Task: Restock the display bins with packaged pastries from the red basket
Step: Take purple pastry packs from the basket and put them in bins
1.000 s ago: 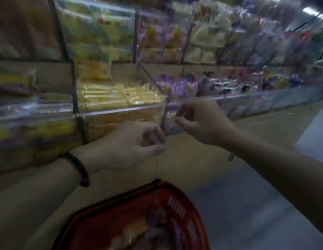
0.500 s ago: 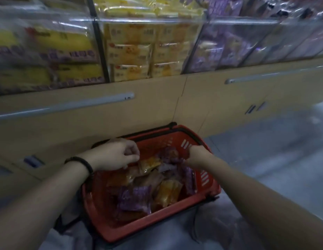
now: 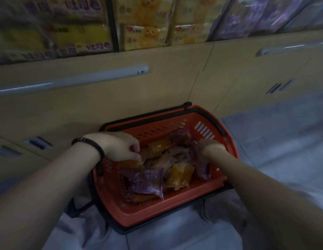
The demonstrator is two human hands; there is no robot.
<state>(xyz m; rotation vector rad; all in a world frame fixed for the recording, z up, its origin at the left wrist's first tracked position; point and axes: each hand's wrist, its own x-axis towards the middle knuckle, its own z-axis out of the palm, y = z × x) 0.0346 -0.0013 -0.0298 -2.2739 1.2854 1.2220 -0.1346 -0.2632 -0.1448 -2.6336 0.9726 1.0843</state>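
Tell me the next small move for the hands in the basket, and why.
Probably lift both hands out with a packet each. The left hand seems to pinch an orange packet at the left of the red basket; the right hand is buried among purple packets, grip unclear. The display bins above are the destination.

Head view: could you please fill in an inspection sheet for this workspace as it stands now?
Surface: grey floor; the red basket sits on it, close in front of the cabinet front.
Job's things: purple packets and orange packets lie loose in the basket; display bins above hold yellow packs.
Clutter: dark frame at the basket's near-left corner, kind unclear.
Hands: left hand, fingers curled, and right hand, fingers hidden, reach among the packets; whether either grips one cannot be told.
Cables: nothing seen.
Surroundings: long pale handle on the cabinet front; black bracelet on the left wrist.
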